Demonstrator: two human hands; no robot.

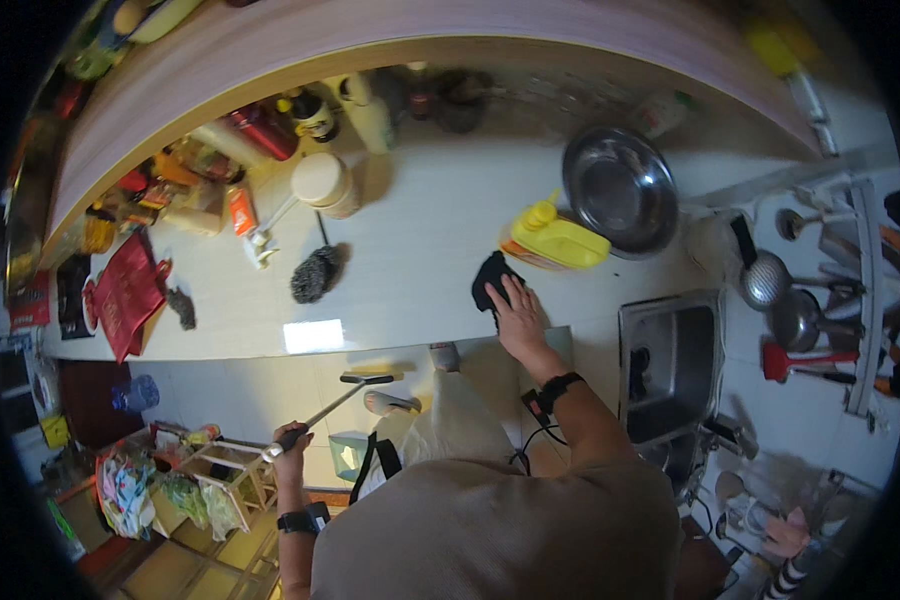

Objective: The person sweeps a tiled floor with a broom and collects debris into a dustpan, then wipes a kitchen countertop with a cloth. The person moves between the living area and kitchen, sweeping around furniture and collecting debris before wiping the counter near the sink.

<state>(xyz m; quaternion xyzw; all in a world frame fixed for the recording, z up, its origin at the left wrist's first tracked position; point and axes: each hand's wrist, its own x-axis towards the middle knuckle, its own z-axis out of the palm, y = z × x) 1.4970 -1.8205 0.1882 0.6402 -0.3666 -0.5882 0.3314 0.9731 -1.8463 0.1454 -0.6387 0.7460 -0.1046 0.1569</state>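
My right hand [521,319] lies over a bunched black cloth [487,283] on the white countertop [420,225], fingers pressed onto it. Just beyond the cloth a yellow plastic jug [559,238] of cleaner lies on its side, its cap towards the wall. My left hand [292,448] grips the dark handle of a small squeegee [335,403] with a metal shaft. Its black blade hangs above the floor, short of the counter's front edge.
A steel basin [619,191] stands behind the jug. To the right are a sink [667,364] and hanging utensils [802,315]. On the counter's left lie a steel-wool brush [315,276], a lidded canister [322,184] and a red bag [129,292]. An overhead cabinet [450,19] spans the back.
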